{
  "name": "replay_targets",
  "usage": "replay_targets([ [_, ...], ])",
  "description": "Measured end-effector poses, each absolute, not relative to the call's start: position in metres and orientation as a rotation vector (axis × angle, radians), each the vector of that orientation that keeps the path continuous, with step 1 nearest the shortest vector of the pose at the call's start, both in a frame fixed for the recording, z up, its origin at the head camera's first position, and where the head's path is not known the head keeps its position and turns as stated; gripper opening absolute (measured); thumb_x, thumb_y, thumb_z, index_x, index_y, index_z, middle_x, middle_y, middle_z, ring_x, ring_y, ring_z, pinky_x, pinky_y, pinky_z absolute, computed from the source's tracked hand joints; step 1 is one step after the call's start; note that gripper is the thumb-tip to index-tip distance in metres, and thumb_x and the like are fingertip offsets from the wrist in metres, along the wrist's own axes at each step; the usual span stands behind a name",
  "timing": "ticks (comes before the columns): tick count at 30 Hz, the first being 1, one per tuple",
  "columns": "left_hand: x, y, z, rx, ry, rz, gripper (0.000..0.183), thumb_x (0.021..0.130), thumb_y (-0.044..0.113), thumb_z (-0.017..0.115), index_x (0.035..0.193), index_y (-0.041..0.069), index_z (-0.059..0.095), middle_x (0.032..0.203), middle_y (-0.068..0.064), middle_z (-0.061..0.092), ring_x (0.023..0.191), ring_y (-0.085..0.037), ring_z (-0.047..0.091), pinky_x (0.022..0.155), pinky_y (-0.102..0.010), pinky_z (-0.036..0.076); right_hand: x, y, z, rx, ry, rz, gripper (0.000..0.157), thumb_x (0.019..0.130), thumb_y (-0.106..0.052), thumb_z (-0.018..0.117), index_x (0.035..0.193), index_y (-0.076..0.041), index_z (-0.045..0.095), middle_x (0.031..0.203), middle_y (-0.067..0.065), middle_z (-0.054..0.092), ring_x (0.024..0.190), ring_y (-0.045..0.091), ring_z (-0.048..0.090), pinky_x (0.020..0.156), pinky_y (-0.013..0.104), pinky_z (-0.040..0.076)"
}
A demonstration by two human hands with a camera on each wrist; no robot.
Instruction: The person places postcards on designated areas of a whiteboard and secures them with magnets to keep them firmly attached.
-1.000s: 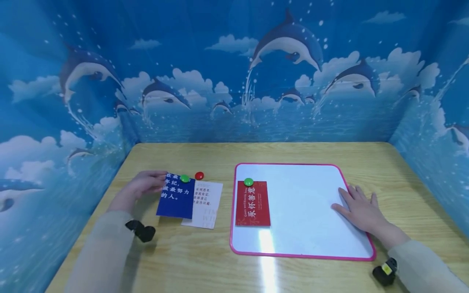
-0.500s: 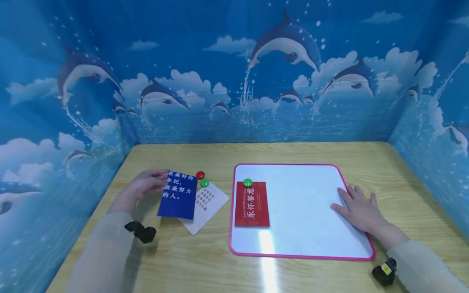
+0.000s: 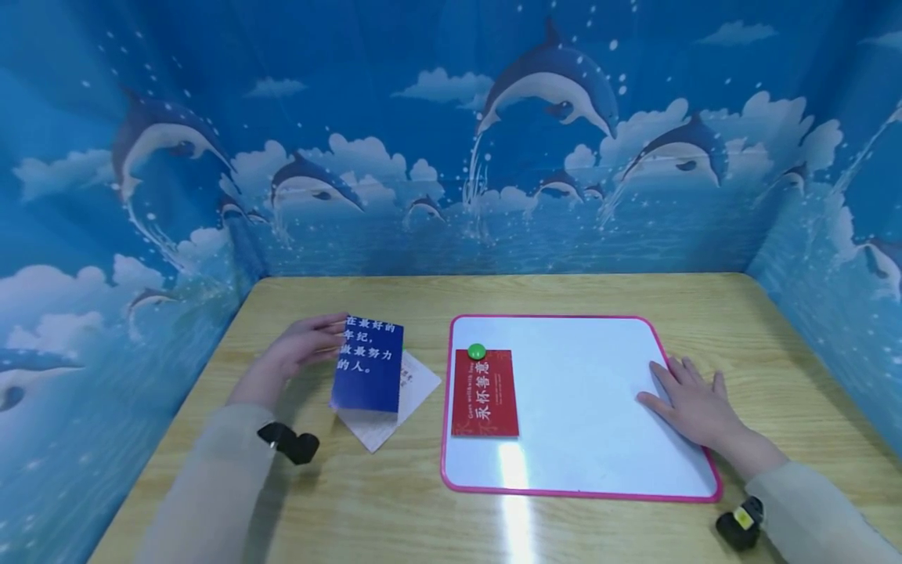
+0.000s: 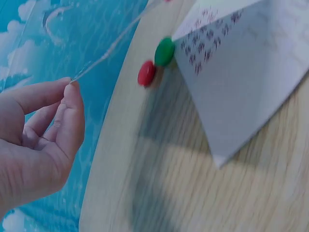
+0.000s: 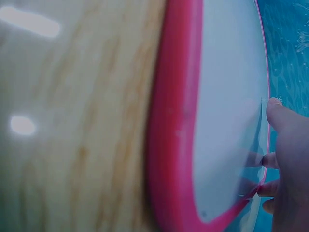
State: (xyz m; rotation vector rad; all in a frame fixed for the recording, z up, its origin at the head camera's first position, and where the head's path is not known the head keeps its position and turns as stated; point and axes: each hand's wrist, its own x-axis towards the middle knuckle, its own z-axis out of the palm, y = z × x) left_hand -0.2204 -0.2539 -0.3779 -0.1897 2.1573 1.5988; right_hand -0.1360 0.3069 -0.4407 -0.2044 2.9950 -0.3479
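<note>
My left hand (image 3: 310, 347) pinches a blue card (image 3: 368, 364) with white writing by its left edge and holds it raised over the table. From the left wrist, that card shows nearly edge-on, leading away from the fingertips. Beneath it lies a white card (image 3: 420, 385), partly covered. A green magnet (image 4: 164, 51) and a red magnet (image 4: 146, 73) sit beside the white card's corner; in the head view the blue card hides them. My right hand (image 3: 694, 407) rests with spread fingers on the right edge of a pink-framed whiteboard (image 3: 592, 399).
On the whiteboard's left part lies a red card (image 3: 486, 403), with a green magnet (image 3: 477, 352) at its top edge. The wooden table (image 3: 380, 501) is backed and flanked by a blue dolphin-print curtain (image 3: 395, 94).
The green magnet came off the blue card's top, and the white card turned slanted. The left hand then carried the blue card rightward over the magnets. My right hand stays put.
</note>
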Motion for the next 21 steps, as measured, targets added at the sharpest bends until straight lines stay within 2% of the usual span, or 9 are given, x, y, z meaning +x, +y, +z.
replay_targets([
  [6,-0.223,-0.231,-0.375,-0.151,2.095,1.665,0.060,0.093,0.000,0.046,0.148,0.008,0.023,0.152,-0.018,0.026,0.091,-0.002,0.059,0.100,-0.030,0.047,-0.136,0.306,-0.441,-0.211,2.996,-0.352,0.077,0.093,-0.055,0.042,0.139,0.006,0.035,0.141,0.040,0.024,0.131,0.057,0.017,0.097,0.079,0.003],
  [12,-0.226,-0.202,-0.374,-0.120,2.073,1.701,0.060,0.092,-0.001,0.048,0.147,0.006,0.026,0.150,-0.020,0.030,0.085,-0.001,0.059,0.089,-0.022,0.052,-0.136,0.307,-0.441,-0.215,3.000,-0.344,0.077,0.093,-0.055,0.041,0.139,0.007,0.035,0.141,0.040,0.024,0.131,0.058,0.016,0.097,0.079,0.003],
  [18,-0.228,-0.174,-0.370,-0.214,2.082,1.690,0.059,0.089,-0.001,0.053,0.144,0.011,0.035,0.147,-0.015,0.039,0.083,-0.006,0.060,0.078,-0.020,0.054,-0.136,0.309,-0.442,-0.214,2.998,-0.339,0.077,0.094,-0.055,0.040,0.139,0.007,0.034,0.141,0.040,0.023,0.131,0.058,0.015,0.096,0.079,0.003],
  [21,-0.228,-0.161,-0.369,-0.245,2.104,1.683,0.059,0.088,-0.001,0.055,0.143,0.014,0.039,0.145,-0.013,0.042,0.084,-0.009,0.060,0.077,-0.021,0.055,-0.136,0.309,-0.443,-0.213,2.997,-0.336,0.077,0.094,-0.055,0.040,0.139,0.007,0.034,0.141,0.040,0.023,0.131,0.058,0.015,0.096,0.079,0.003],
])
